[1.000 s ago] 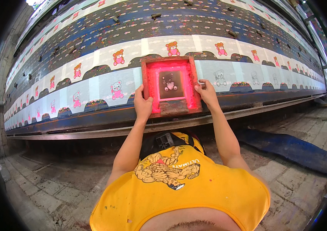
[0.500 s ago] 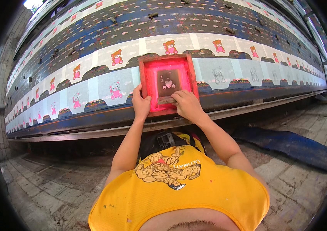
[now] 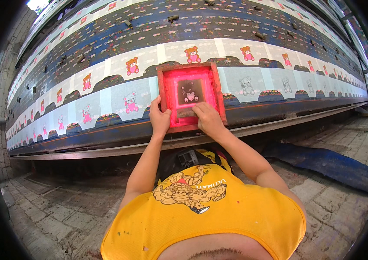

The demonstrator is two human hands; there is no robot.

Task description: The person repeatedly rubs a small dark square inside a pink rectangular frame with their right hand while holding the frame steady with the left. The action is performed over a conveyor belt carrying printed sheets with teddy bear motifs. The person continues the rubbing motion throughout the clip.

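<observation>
Frame (image 3: 219, 92), pink inside, left hand (image 3: 160, 118) clasping its left side, right hand (image 3: 209, 119) clamped on squeegee (image 3: 185, 113)

Clock positions taken from the centre of the red-stained frame (image 3: 188, 66), which lies on the long table (image 3: 262, 114): left hand (image 3: 160, 117) grips its edge at 8; right hand (image 3: 209, 120), at 5, holds a flat block (image 3: 185, 114) at the 6 o'clock end of the dark window (image 3: 191, 89). Pink-bodied bear print (image 3: 130, 103) at 9, grey outline bear (image 3: 246, 86) at 3, brown bear print (image 3: 192, 55) at 12. Blue sheet (image 3: 327, 167) on floor at 4.
</observation>
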